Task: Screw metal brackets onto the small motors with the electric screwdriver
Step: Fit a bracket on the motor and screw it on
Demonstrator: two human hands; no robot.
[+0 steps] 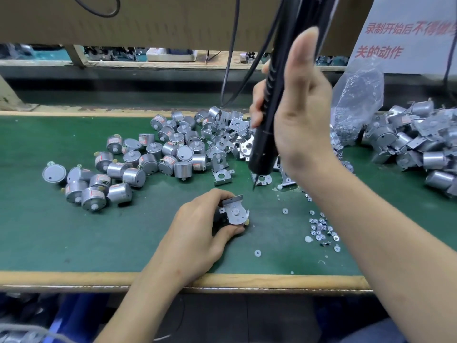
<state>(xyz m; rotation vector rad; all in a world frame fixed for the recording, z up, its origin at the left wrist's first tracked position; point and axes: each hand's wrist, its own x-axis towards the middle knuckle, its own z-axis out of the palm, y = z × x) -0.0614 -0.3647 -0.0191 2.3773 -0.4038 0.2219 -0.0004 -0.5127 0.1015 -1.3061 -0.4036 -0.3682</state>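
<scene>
Pinching bracket-topped silver cylindrical motor in left hand, gripping black electric screwdriver in right hand; heap of bare motors apparently undone.

L hand low, fingers curled, gripping | R hand raised, thumb up, fingers wrapped

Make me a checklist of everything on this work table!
Surface: green mat, wooden front edge.
Job's things: motor with bracket, electric screwdriver, tip off the motor.
Clutter: loose motors, spare brackets, scattered washers and screws, plastic bag, pile of bracketed motors at right.
Hands: left hand grips the motor; right hand holds the screwdriver.
Cables: black cables hang behind the screwdriver.
Surroundings: cardboard overhead, sign with red writing.
</scene>
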